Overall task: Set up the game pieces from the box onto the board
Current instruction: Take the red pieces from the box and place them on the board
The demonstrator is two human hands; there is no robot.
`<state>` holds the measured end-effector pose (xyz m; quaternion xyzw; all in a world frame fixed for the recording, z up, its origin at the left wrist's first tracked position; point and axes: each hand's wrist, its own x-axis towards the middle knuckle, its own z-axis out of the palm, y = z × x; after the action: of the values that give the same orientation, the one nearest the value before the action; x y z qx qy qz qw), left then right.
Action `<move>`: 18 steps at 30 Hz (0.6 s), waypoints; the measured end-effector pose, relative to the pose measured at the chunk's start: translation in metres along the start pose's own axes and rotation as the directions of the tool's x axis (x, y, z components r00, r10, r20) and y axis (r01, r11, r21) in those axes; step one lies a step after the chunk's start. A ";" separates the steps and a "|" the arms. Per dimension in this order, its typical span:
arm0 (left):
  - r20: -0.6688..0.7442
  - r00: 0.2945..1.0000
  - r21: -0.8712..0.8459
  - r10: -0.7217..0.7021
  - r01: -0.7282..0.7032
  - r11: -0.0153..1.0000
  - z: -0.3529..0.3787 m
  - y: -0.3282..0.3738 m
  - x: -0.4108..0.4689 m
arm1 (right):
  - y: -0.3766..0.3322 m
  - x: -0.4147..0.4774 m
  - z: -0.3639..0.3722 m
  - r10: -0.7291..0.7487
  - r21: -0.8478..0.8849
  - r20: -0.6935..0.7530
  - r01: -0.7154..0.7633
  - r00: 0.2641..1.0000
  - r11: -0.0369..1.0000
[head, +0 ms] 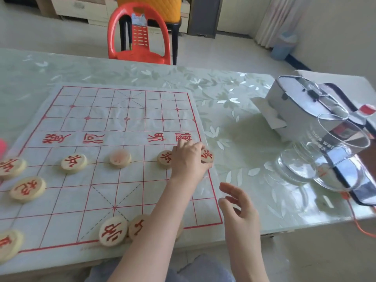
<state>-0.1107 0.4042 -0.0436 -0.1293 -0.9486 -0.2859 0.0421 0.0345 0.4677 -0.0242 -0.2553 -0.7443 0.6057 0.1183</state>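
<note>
About a third of the way, I judge. The near half of the board (130, 110) holds a row of soldier discs (73, 162), with a few more discs (113, 231) along the front edge, and the far half is bare. The discs are pale wood with red characters. The left hand (189, 161) curls its fingers over the last soldier (207, 155) at the board's right edge, apparently gripping it. The right hand (238, 202) hovers beside the board, loosely spread and holding nothing.

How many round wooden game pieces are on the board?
9 pieces. Five in a row across the middle, the rightmost piece gripped by the left hand; one below them at left; two at the near edge; one at the near-left corner. The forearm may hide more.
</note>
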 end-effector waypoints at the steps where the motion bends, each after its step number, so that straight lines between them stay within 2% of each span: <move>1: -0.002 1.000 -0.014 -0.004 0.004 1.000 -0.002 0.000 0.000 | 0.000 0.000 0.001 -0.006 -0.002 0.004 0.006 1.000 1.000; 9: -0.107 0.994 -0.262 -0.032 0.002 0.965 -0.063 -0.025 -0.013 | -0.006 -0.008 0.024 -0.036 -0.043 0.114 0.041 0.993 0.998; 14: -0.079 0.985 -0.388 -0.154 0.112 0.915 -0.112 -0.067 -0.037 | -0.017 -0.013 0.046 -0.126 -0.105 0.159 0.143 0.979 0.984; 18: -0.082 0.952 -0.418 -0.295 0.236 0.877 -0.160 -0.120 -0.062 | -0.028 -0.024 0.069 -0.162 -0.138 0.219 0.195 0.962 0.971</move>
<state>-0.0826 0.2061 0.0167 0.0171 -0.8724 -0.4867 0.0430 0.0141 0.3935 -0.0101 -0.1313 -0.8183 0.5546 0.0739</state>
